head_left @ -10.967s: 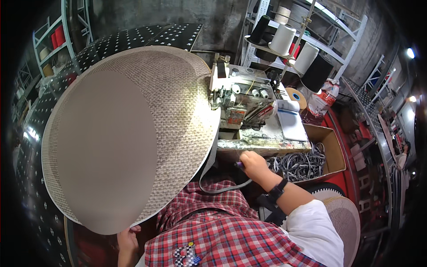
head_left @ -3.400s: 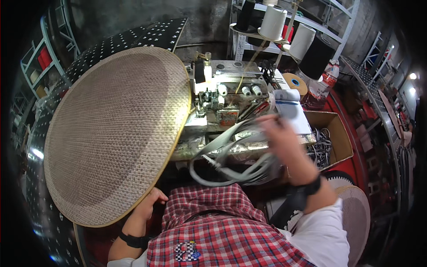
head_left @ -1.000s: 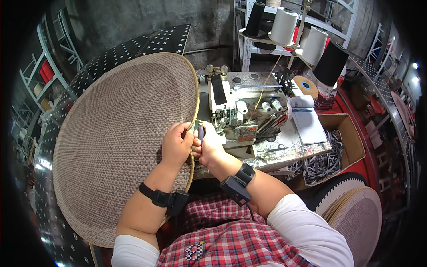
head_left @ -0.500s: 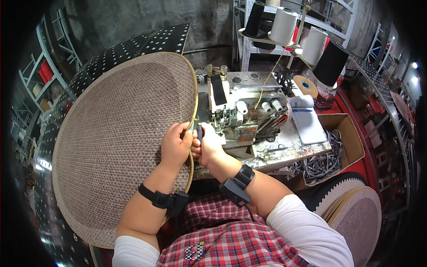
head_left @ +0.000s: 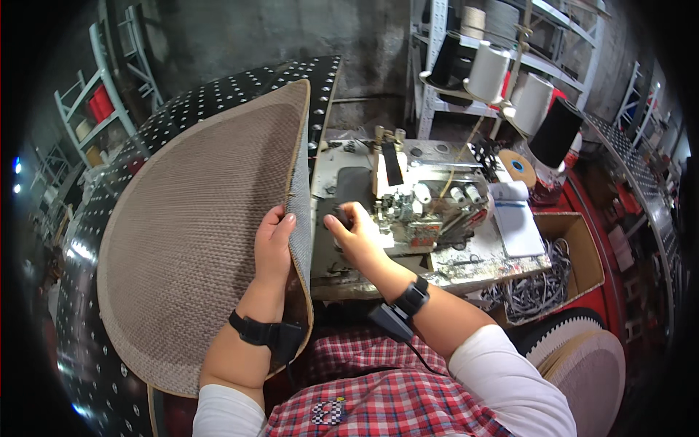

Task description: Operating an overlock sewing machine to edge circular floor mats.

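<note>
A large round woven mat [head_left: 196,218] in brown-beige, with a narrow tan binding, fills the left side. Its right edge is bent up and shows a grey underside. My left hand [head_left: 274,244] is closed on that edge, the thumb lying over the front. Apart from the mat, to its right, my right hand [head_left: 358,239] curls around a small dark tool [head_left: 339,216], mostly hidden by the fingers; its kind cannot be made out. Just beyond the right hand stands an overlock sewing machine [head_left: 429,193] on a worn, stained table [head_left: 466,264].
Thread cones [head_left: 488,71] in white and black stand on a rack behind the machine. A cardboard box [head_left: 591,251] of grey strips is at the right, above stacked round mats [head_left: 591,375]. A black studded table [head_left: 87,306] lies under the large mat. A notepad [head_left: 518,227] rests beside the machine.
My right hand has moved away from the mat's edge to the right with the dark tool. The left hand has tilted the edge, so the grey underside now shows. The view has shifted slightly.
</note>
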The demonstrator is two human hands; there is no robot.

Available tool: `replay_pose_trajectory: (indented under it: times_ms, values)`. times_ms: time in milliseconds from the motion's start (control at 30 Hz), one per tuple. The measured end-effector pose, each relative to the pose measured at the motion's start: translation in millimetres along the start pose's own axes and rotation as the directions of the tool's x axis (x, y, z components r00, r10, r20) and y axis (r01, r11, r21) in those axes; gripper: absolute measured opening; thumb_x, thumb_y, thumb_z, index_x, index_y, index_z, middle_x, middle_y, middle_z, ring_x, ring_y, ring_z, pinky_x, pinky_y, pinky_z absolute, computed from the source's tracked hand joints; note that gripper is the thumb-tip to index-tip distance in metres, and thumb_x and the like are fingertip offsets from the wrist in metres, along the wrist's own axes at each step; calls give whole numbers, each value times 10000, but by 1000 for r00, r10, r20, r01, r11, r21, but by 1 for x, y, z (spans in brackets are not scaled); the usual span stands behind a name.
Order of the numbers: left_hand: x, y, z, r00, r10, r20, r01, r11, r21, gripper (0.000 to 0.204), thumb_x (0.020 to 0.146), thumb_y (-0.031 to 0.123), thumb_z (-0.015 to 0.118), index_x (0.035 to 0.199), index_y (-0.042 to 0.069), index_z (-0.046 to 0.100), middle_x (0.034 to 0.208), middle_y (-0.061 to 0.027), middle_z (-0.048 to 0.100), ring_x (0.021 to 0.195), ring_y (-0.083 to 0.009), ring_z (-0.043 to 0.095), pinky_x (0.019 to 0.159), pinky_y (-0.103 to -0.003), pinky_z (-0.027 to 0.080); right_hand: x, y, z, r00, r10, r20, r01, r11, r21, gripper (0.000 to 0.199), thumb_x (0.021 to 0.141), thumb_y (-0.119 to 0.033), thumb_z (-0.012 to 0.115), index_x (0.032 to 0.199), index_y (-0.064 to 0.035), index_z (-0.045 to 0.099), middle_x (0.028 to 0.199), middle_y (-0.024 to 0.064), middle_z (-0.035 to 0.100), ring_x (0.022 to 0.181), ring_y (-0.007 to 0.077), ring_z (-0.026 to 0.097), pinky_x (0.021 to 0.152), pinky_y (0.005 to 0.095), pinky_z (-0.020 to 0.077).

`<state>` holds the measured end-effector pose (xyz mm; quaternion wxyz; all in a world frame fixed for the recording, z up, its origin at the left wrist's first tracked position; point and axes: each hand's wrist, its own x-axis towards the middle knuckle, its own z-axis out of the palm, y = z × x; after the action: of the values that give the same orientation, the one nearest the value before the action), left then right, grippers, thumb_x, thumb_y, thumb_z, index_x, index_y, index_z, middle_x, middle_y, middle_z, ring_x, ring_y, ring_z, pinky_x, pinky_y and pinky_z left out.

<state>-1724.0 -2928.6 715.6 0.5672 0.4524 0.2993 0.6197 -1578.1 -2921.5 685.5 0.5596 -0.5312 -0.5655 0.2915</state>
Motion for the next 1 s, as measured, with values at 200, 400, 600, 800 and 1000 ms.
replay_pose_trajectory:
  times_ms: [200,400,600,800,1000]
  values:
    - [-70,48,-27,983,1,-182,-38,979,-202,255,808,146,459,1033,44,399,944,-118,531,824,-203,550,751,-331,464,-17,-50,55,745,369,556,-620,689,374,486,776,-371,584,1010,33,449,940,106,533,894,184,485,770,317,404]
    - [-152,62,-74,973,-116,-201,86,985,-151,158,816,64,441,970,35,428,818,-101,531,707,-156,516,663,-290,435,-46,-87,86,935,-125,332,226,932,-285,384,708,-234,626,926,31,452,920,256,501,835,393,527,705,409,442]
    - [-287,119,-162,788,-197,-583,399,885,239,190,753,167,478,614,40,504,512,-30,450,422,-100,399,372,-222,294,-24,-114,27,893,-161,421,385,757,-528,322,735,-185,582,974,-9,457,927,229,506,849,370,530,732,422,443]
    - [-319,137,-232,479,-99,-872,633,727,266,359,812,318,483,981,2,493,813,-103,542,585,-141,488,492,-248,401,-32,-165,-95,875,-204,439,454,659,-599,316,721,-199,602,922,14,482,891,215,528,838,383,519,715,413,417]
    - [-248,164,-193,856,471,-214,-47,483,874,225,831,65,447,1020,-57,458,927,-100,526,829,-179,473,789,-292,368,-104,-176,-160,826,-440,351,561,598,-572,224,725,-168,604,853,-24,490,869,162,487,806,351,500,686,396,410]
